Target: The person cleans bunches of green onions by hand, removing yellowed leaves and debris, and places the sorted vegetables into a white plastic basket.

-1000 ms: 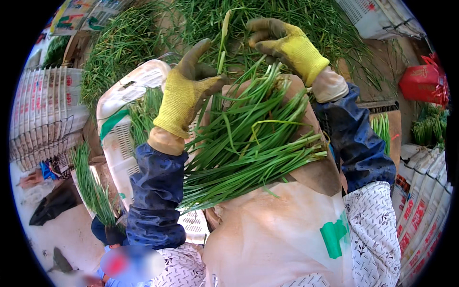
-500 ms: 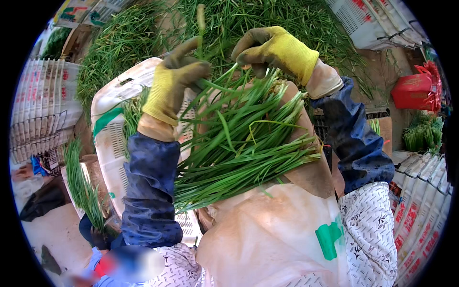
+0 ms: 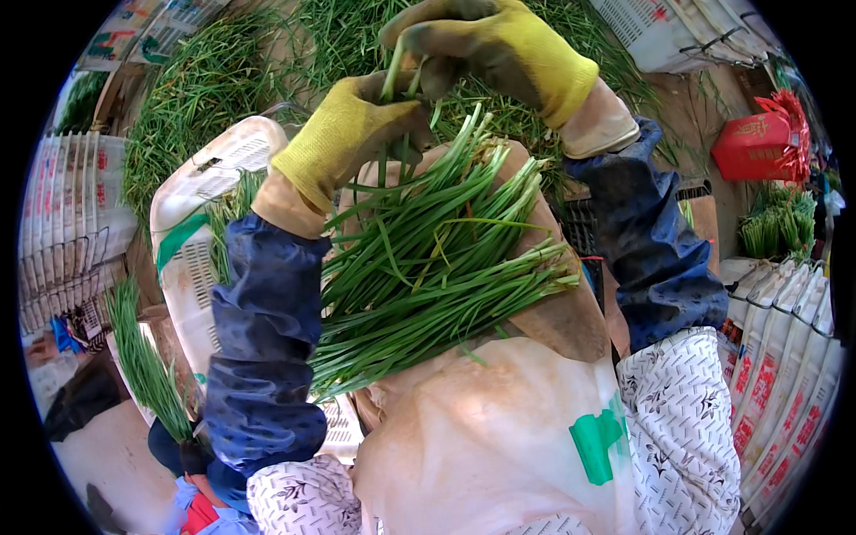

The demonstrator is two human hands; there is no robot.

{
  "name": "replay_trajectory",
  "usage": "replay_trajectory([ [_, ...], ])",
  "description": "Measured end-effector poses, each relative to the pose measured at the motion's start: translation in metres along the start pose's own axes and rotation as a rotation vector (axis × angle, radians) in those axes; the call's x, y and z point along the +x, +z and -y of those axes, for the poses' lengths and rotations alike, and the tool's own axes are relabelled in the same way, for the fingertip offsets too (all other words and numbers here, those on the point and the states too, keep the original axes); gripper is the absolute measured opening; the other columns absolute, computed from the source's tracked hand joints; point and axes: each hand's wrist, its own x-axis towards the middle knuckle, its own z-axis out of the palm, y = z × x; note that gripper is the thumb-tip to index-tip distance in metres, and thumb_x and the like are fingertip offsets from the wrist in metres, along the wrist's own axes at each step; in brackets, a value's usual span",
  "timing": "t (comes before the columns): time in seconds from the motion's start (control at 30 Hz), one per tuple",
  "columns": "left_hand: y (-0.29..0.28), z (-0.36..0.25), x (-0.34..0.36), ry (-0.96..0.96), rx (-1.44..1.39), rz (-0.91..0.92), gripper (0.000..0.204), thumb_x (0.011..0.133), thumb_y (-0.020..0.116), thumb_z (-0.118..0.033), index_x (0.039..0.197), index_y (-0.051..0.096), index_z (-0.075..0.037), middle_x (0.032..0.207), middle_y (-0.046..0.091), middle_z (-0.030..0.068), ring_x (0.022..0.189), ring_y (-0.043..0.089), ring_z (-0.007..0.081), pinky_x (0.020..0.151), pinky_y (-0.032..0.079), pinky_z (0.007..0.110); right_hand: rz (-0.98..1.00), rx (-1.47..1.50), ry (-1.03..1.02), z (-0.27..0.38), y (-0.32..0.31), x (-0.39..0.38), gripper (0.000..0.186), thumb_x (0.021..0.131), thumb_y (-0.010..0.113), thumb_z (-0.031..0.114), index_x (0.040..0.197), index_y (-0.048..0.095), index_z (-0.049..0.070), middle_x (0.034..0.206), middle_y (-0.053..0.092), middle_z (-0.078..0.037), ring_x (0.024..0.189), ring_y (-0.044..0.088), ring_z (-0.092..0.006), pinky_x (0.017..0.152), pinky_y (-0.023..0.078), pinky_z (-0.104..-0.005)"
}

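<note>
Across the person's lap, over a pale apron (image 3: 481,428) with 1 green patch, lies 1 bundle of green chives (image 3: 428,267), cut ends fanned to the right. Above it, 2 yellow-gloved hands meet: the left hand (image 3: 343,134) has its grip closed on a few stalks at the bundle's top, and the right hand (image 3: 486,45) pinches the same stalks just above. Left of the arms sits 1 white crate (image 3: 192,232). Beyond spreads a chive heap (image 3: 223,71); 1 red bag (image 3: 758,143) stands far right.
</note>
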Motion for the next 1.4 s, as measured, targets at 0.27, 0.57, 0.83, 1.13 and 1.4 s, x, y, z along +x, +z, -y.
replay_trajectory([
  [0.27,0.006,0.011,0.003,0.031,-0.178,-0.155,0.03,0.091,0.059,-0.021,0.113,0.063,-0.002,0.073,0.06,0.0006,0.063,0.057,0.0084,0.058,0.048,0.022,0.181,-0.714,0.128,-0.079,-0.082,0.005,0.035,0.077,0.069,0.017,0.108,0.065,0.002,0.096,0.066,-0.007,0.09,0.062,-0.0154,0.084,0.048,-0.0277],
  [0.57,0.02,-0.003,0.009,-0.175,0.482,-0.073,0.037,0.074,0.077,-0.024,0.102,0.067,-0.003,0.076,0.064,0.003,0.062,0.056,0.0093,0.054,0.043,0.024,0.124,-0.58,0.102,-0.073,-0.076,0.009,0.02,0.079,0.069,0.015,0.091,0.066,0.0,0.081,0.065,-0.003,0.074,0.06,-0.0105,0.069,0.049,-0.0246],
  [0.83,0.004,0.016,0.012,-0.264,0.564,0.023,0.056,0.07,0.077,-0.017,0.12,0.058,-0.004,0.087,0.067,0.0062,0.075,0.06,0.0112,0.065,0.048,0.026,0.084,-0.425,0.012,-0.075,-0.071,0.002,0.018,0.079,0.071,0.016,0.09,0.067,0.002,0.08,0.064,-0.002,0.076,0.059,-0.0093,0.069,0.048,-0.0238],
  [1.13,0.003,-0.003,-0.006,-0.017,0.017,-0.066,0.066,0.072,0.074,-0.004,0.134,0.05,-0.01,0.088,0.065,-0.0014,0.067,0.056,0.0044,0.054,0.043,0.018,0.088,-0.376,-0.156,-0.064,-0.04,0.002,0.03,0.076,0.065,0.008,0.106,0.067,0.001,0.089,0.067,-0.004,0.082,0.06,-0.0105,0.074,0.048,-0.0253],
  [1.4,-0.007,-0.025,0.006,-0.063,0.153,-0.059,0.059,0.069,0.08,-0.009,0.124,0.057,-0.006,0.09,0.067,0.0048,0.082,0.062,0.0119,0.069,0.051,0.023,0.212,-0.355,-0.124,-0.032,-0.025,0.01,0.012,0.072,0.07,0.009,0.082,0.069,0.002,0.074,0.066,-0.004,0.072,0.062,-0.0116,0.068,0.05,-0.0249],
])
